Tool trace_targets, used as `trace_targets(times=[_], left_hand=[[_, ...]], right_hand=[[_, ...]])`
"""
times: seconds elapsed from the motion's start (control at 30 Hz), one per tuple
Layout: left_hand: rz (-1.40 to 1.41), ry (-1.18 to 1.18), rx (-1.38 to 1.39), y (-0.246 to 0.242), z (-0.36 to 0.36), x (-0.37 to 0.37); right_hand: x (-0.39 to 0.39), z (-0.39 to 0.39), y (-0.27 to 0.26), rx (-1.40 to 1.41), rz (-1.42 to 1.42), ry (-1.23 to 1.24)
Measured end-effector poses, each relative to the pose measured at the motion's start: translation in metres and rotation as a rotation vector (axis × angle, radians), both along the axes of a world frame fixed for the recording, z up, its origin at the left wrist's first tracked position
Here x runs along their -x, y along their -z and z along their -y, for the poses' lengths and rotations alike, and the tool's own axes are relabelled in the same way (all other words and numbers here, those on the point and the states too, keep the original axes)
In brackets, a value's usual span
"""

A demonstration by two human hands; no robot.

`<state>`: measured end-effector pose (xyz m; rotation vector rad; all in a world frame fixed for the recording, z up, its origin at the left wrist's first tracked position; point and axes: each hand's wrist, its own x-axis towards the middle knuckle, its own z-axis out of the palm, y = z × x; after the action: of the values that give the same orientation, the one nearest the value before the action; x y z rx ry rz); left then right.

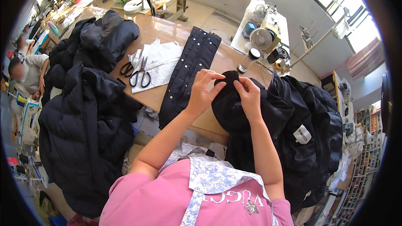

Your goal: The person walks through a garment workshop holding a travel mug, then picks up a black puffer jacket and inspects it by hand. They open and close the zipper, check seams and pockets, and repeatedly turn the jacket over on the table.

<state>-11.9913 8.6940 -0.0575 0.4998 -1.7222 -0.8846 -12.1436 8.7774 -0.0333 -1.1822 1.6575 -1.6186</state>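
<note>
My left hand (201,94) pinches the edge of a black fabric piece (230,77) between thumb and fingertips. My right hand (250,95) grips the same edge a little to the right, so the piece is held up between both hands. It appears to be part of the black jacket (314,110) heaped on the right, which bears a white label (302,134). Left of my hands lies a padded black strip with metal snaps (194,66). Scissors (141,77) rest on a white cloth (163,59), with a second pair's black handles (126,69) beside them.
Black padded jackets (84,106) are piled on the left. A lidded clear jar (248,60) stands on the wooden table (150,99). Beyond it are a small fan (261,39) and a sewing machine (274,22). A person (34,69) sits at far left; thread racks (367,150) stand at right.
</note>
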Motion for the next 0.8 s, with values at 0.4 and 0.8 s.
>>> trace_targets(times=[0.4,0.8], left_hand=[[0.059,0.18,0.046,0.003,0.02,0.015],[-0.144,0.534,-0.365,0.003,0.04,0.028]], right_hand=[[-0.007,-0.026,-0.007,-0.066,-0.102,-0.09],[-0.009,-0.091,-0.037,-0.496,-0.709,0.055]])
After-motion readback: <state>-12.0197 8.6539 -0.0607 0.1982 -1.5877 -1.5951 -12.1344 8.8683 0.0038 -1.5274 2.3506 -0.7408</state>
